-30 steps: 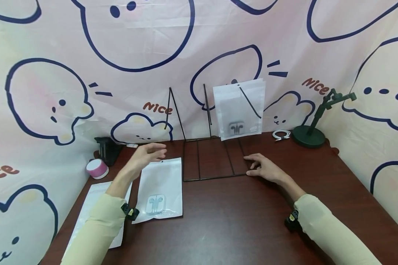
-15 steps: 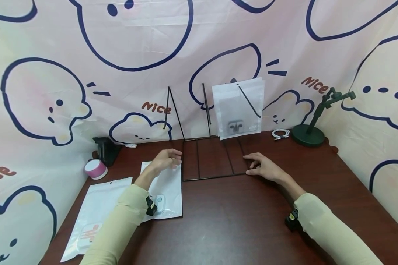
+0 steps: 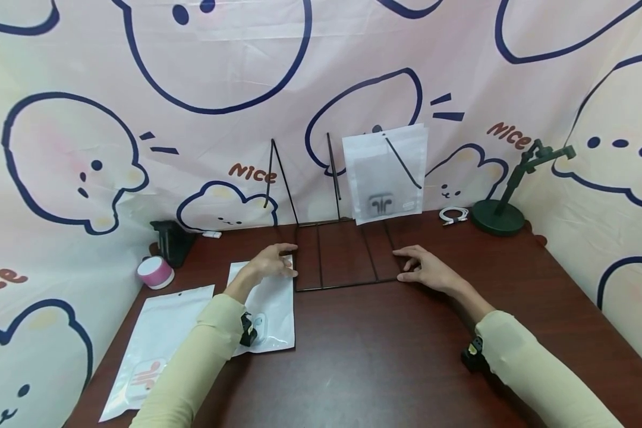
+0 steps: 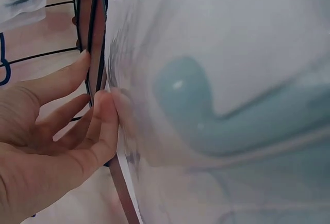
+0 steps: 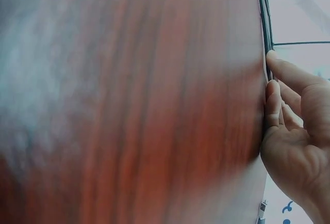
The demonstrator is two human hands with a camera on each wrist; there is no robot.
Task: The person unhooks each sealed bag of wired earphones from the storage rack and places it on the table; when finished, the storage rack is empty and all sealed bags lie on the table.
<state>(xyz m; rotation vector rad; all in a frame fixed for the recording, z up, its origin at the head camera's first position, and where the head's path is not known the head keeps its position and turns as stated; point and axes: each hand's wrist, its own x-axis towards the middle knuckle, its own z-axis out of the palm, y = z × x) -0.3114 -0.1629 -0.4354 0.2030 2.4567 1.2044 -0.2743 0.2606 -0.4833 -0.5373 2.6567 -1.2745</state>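
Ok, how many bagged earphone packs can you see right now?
3. One bag hangs on the wire rack, one lies under the left hand, one at the table's left edge. More may be hidden.

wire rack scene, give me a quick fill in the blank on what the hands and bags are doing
1. The left hand touches the top edge of the ____ bag lying flat beside the wire rack.
2. The right hand rests on the rack's ____ side.
3. Another bag stands ____ at the back of the rack.

Missing words: white; right; upright
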